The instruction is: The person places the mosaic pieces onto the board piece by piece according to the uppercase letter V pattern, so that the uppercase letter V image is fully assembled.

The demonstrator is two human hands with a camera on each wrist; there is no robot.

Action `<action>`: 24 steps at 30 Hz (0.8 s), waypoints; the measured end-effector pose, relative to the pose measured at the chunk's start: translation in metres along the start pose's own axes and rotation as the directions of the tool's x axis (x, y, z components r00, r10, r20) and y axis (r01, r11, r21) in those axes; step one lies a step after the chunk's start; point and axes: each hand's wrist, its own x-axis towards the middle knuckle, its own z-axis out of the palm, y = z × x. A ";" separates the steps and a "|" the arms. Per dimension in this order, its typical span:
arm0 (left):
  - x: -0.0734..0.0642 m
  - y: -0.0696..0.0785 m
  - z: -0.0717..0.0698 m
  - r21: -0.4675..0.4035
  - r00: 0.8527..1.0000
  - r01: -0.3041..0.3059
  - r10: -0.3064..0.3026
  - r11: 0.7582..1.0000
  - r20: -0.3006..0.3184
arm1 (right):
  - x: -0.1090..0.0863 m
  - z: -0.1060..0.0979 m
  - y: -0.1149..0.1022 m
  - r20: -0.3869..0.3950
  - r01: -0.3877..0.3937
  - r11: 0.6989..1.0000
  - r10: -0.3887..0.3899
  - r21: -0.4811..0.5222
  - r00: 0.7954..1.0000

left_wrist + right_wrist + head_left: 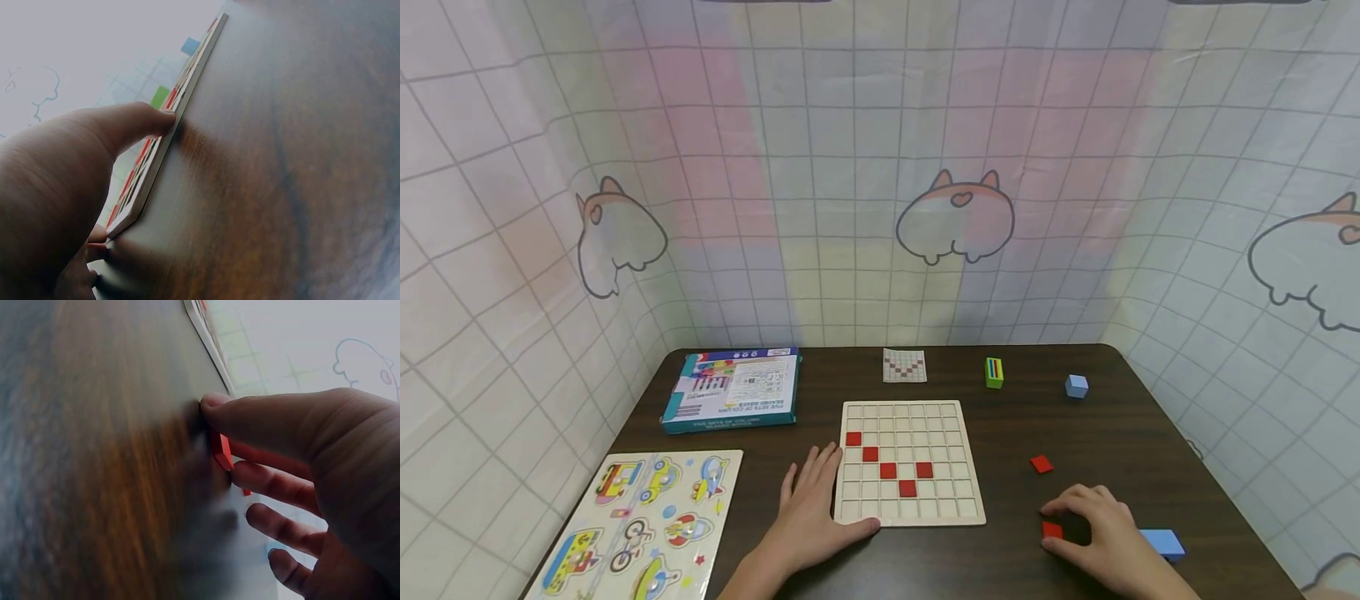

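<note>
A pale wooden grid board (955, 504) lies at the middle of the table, with several red square tiles (888, 471) set in its cells in a V-like pattern. My left hand (808, 508) rests at the board's near left corner, its fingers straight along the left side and the thumb on the front edge. To the right of the board, my right hand (1101, 533) has thumb and forefinger at opposite edges of a loose red tile (1052, 531), pinching it at the tabletop. In the right wrist view this tile (222, 450) shows between the thumb and fingers.
Another loose red tile (1041, 464) lies beyond my right hand. A blue block (1163, 544) is beside that hand. Farther back are a small pattern card (905, 366), a green striped block (994, 373) and a blue cube (1077, 386). A boxed set (733, 392) and a picture puzzle (700, 500) lie left.
</note>
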 end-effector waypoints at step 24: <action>0.000 0.001 -0.001 0.003 1.000 0.003 -0.003 1.000 0.001 | 0.012 0.003 -0.011 -0.021 0.005 1.000 -0.005 0.024 1.000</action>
